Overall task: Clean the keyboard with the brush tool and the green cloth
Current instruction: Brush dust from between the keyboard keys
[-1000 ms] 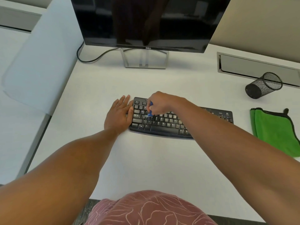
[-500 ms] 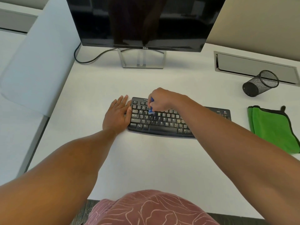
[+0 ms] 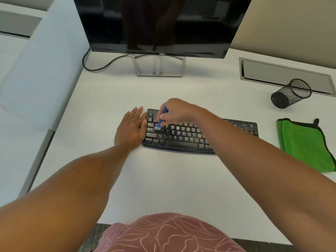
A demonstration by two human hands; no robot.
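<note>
The right hand point(image 3: 175, 110) has its fingers curled round the blue brush tool point(image 3: 161, 122), which slants down to the left so its pale bristle end touches the keys near the left end of the black keyboard point(image 3: 181, 139). The left hand point(image 3: 130, 130) lies flat with its fingers straight, its palm on the white desk point(image 3: 163, 179) and its thumb side against the keyboard's left edge.

Pale crumbs speckle the keys toward the keyboard's right half. The green cloth point(image 3: 305, 144) lies folded on the desk, well apart to the right of the keyboard, close to the desk's right side.

Bare desk stretches in front of the keyboard to the near edge, and between the keyboard and the monitor point(image 3: 161, 24) stand behind it. A black mesh cup point(image 3: 291, 93) lies tipped on its side at the back right, its open mouth showing nothing inside, just in front of a grey cable tray lid point(image 3: 283, 74) set into the desk.
</note>
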